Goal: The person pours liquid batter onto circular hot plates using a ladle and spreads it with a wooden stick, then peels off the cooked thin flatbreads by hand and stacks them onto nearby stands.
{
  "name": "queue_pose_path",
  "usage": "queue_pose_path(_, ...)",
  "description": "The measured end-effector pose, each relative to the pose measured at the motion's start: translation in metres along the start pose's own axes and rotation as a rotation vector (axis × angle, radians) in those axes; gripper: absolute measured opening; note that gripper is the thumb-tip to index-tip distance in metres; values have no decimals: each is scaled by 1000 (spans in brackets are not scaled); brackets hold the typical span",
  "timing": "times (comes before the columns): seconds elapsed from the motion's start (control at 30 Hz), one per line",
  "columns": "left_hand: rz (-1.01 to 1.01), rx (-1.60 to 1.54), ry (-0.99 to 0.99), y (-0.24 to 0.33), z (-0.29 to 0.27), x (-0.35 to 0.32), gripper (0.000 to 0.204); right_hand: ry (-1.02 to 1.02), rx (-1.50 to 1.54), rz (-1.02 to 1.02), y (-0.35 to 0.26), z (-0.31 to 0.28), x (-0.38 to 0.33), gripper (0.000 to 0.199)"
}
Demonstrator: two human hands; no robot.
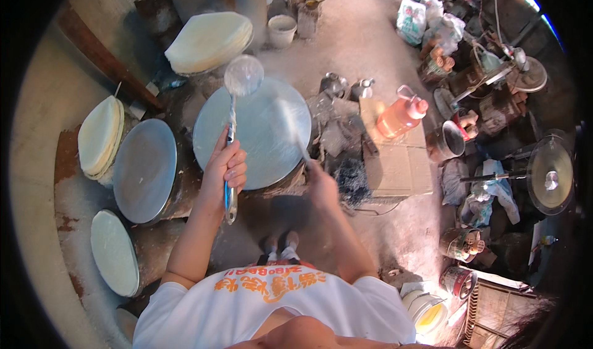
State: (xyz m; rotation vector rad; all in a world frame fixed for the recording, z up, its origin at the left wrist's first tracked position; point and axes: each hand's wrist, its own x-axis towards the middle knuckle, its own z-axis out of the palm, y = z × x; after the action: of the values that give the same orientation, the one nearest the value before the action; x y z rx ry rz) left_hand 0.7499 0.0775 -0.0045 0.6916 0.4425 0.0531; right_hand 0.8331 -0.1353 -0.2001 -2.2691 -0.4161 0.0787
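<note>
My left hand (228, 165) is closed round the handle of a metal ladle (244, 77). The ladle points away from me, its round bowl held up over the far left edge of a big round griddle (216, 126). A pale film covers much of the griddle's surface. To the right, my right hand (322, 185) grips the handle of a long flat tool (291, 123) that reaches over the right side of the griddle. Motion smears this tool, so I cannot tell its exact kind.
Stacks of thin pale rounds (210, 43) (99, 136) stand far left and left. Further round griddles (145, 170) (114, 253) sit to the left. A pink-orange jug (401, 115) stands on cardboard (401, 173) at right. Fuel canisters (463, 244) and a fan (550, 173) line the right side.
</note>
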Motion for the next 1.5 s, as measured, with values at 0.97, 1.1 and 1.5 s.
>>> queue_pose_path(0.97,-71,-516,182,-45,-82,26,22,-232,434,315,-70,68,-83,27)
queue_pose_path(1.1,-87,-904,-13,-52,-81,18,27,-175,159,69,-106,65,-54,31)
queue_pose_path(1.5,1,-1424,-568,67,-87,-72,30,-356,86,-30,-101,32,-17,34)
